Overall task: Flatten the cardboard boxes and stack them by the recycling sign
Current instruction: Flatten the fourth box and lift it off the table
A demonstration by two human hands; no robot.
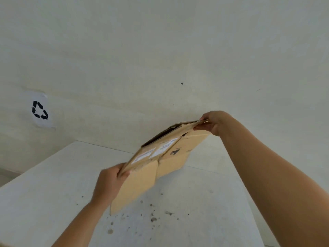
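A tan cardboard box (pixel 160 157) with white labels hangs in the air above the white table (pixel 44 193), nearly collapsed, a dark gap still showing along its upper edge. My left hand (pixel 108 182) grips its near lower corner. My right hand (pixel 213 122) pinches its far upper corner. Loose flaps hang down below the box. The recycling sign (pixel 40 110), a white sheet with black arrows, is taped to the wall at the left.
Dark specks and stains (pixel 153 218) dot the table top near its front. A pale wall (pixel 160 50) fills the background. The table's left edge runs diagonally, with a strip of floor (pixel 5 177) beyond it.
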